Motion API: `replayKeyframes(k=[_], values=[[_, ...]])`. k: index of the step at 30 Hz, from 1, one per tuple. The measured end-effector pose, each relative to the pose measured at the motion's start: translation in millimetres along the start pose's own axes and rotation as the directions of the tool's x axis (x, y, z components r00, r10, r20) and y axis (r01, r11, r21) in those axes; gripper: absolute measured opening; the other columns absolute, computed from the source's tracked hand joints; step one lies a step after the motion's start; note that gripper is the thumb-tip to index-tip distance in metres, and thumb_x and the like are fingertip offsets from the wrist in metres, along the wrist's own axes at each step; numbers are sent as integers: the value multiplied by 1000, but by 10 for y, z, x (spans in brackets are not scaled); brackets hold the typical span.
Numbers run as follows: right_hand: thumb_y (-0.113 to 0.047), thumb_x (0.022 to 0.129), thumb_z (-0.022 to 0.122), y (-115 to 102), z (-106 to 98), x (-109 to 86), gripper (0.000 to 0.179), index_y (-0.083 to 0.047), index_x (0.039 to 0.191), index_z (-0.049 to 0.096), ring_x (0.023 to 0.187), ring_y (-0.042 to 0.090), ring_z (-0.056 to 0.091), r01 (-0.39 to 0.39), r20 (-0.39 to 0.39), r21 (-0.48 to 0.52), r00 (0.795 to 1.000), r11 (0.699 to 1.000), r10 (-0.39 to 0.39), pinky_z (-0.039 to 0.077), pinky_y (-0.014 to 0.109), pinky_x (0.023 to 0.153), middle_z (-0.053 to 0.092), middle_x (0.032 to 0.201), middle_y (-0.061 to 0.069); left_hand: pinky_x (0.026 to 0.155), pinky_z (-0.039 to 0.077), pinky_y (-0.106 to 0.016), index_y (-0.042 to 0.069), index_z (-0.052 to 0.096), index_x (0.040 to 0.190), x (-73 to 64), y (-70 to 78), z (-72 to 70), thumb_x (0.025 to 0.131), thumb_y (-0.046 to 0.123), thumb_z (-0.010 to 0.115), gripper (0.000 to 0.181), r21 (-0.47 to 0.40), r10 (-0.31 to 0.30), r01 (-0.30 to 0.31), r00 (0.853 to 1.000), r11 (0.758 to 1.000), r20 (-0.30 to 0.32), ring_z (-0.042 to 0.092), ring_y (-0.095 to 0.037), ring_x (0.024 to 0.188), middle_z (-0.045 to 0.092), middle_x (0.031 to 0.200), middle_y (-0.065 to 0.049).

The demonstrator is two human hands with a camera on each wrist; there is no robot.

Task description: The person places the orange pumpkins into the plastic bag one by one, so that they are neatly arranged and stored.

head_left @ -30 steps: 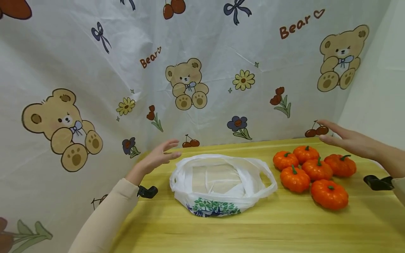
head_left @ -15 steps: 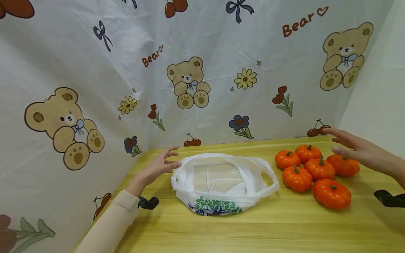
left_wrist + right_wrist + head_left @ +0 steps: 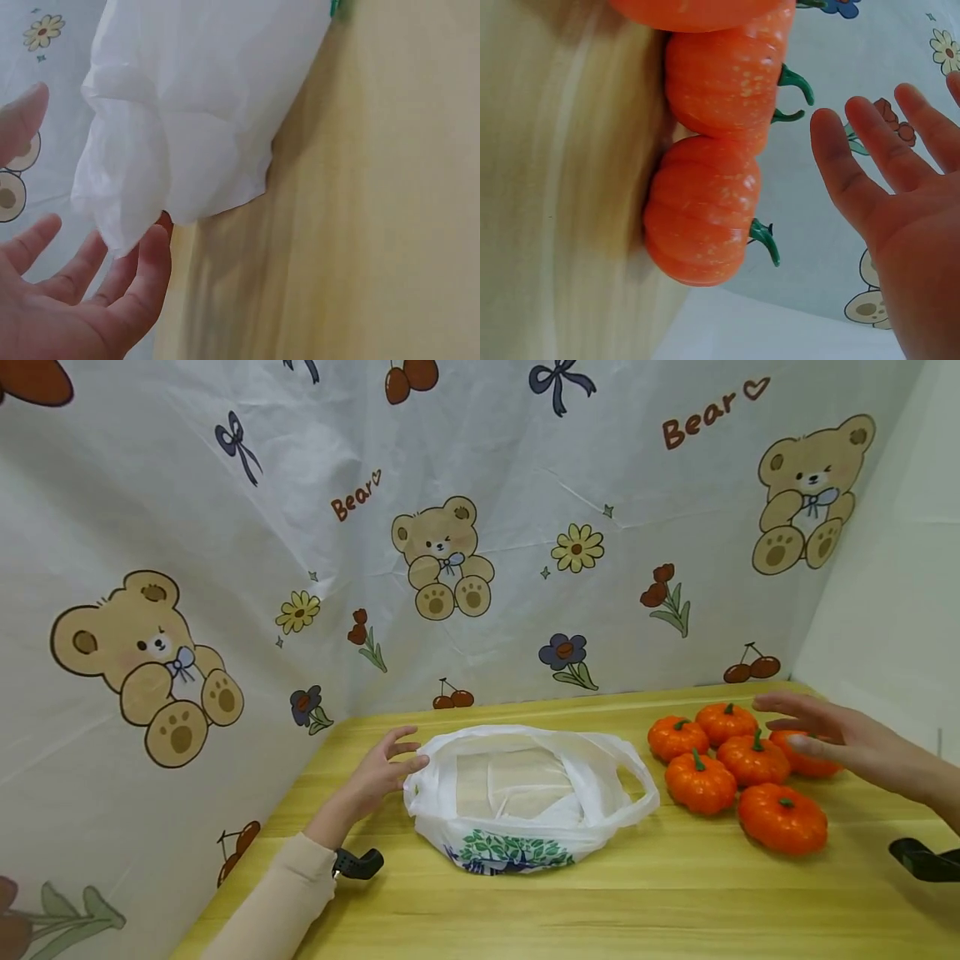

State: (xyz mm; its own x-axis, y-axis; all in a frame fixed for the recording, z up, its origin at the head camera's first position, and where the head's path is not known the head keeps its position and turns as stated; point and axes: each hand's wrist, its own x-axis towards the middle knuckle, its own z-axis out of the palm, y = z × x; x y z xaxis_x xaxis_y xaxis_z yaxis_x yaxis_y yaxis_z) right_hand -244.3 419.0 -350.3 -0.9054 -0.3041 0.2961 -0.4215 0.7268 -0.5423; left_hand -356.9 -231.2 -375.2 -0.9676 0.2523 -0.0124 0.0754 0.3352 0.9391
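A white plastic bag [image 3: 442, 777] with a green tree print sits on the table, its mouth upward. Inside it shows something pale beige and flat-topped [image 3: 517, 777], its kind unclear. My left hand [image 3: 381, 774] is at the bag's left end, thumb apart and fingers bent loosely. In the left wrist view those fingertips [image 3: 154, 240] are right by the bag's lower corner; contact cannot be told. Several small orange pumpkins [image 3: 783, 818] with green stems cluster to the right of the bag. Over the rear right pumpkin [image 3: 798, 758] hovers my right hand [image 3: 855, 743], spread and holding nothing.
The yellow wooden table [image 3: 480, 918] runs to a hanging white sheet [image 3: 510, 468] printed with bears and flowers at the back and left. On the right stands a plain white wall [image 3: 885, 643]. A bag handle loop [image 3: 641, 793] lies toward the pumpkins.
Both hands have come down: the left to the bag's left end, the right lower over the pumpkins. The bag and pumpkins have stayed in place.
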Motion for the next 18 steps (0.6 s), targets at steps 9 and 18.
replayKeyframes(k=[9,18], values=[[-4,100,62,71,129,-138,58,-12,154,43,116,-16,52,34,-11,63,999,997,-34,57,24,76,45,137,-38,101,56,-44,19,37,156,27,-145,74,94,32,78,76,-52,-51,49,998,997,-35,55,-35,129,43,152,-22],[-1,98,66,117,204,-202,52,-11,147,51,111,-8,61,27,97,118,995,993,-38,57,23,75,62,129,-25,81,61,-34,15,43,154,71,-231,124,96,21,76,67,-159,-65,58,997,986,-39,64,-22,105,56,134,-19]])
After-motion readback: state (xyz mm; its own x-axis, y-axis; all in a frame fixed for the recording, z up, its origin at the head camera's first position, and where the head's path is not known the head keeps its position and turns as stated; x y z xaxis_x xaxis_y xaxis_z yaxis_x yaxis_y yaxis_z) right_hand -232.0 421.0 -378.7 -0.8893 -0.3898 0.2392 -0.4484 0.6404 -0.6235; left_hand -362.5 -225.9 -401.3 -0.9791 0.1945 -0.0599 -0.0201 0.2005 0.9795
